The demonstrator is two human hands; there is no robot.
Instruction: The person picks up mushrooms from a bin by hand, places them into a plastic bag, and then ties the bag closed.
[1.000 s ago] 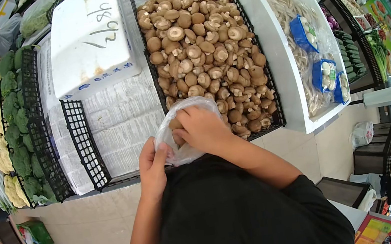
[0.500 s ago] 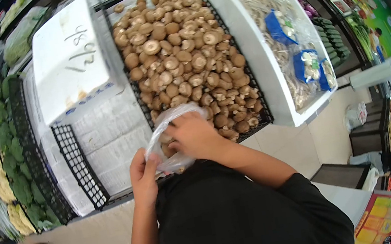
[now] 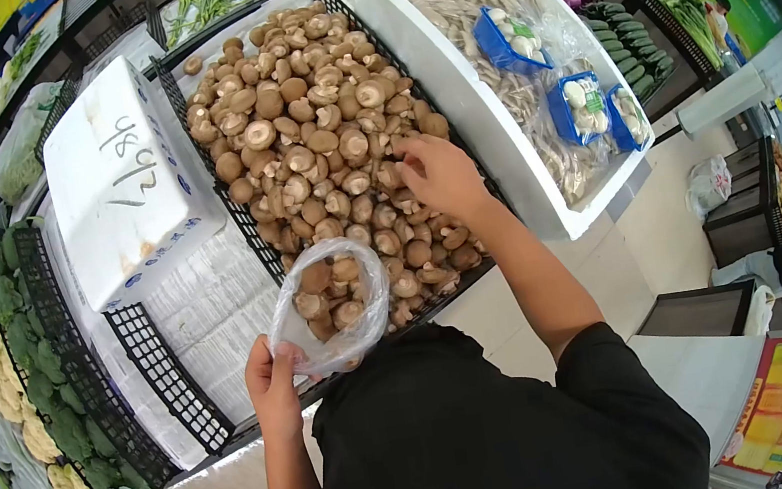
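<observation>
My left hand point(image 3: 273, 383) pinches the rim of a clear plastic bag point(image 3: 374, 303) at its lower left side. The bag's mouth faces up, and several brown mushrooms point(image 3: 317, 306) show inside it. Over the right part of a heaped crate of shiitake mushrooms point(image 3: 297, 157), my right hand point(image 3: 445, 179) reaches in with fingers apart. Its fingertips touch or nearly touch the mushrooms there, and nothing held shows between them.
A white foam box lid or box point(image 3: 124, 183) with handwriting lies left of the mushrooms. To the right stands a white foam box point(image 3: 448, 84) holding thin mushrooms and blue-tray packs point(image 3: 583, 109). Broccoli point(image 3: 40, 368) and cauliflower point(image 3: 14, 392) line the far left beside a black plastic divider point(image 3: 168, 379).
My right hand has come out of the bag and moved up and right onto the mushroom pile. The bag's mouth is now wide and round, still held by my left hand.
</observation>
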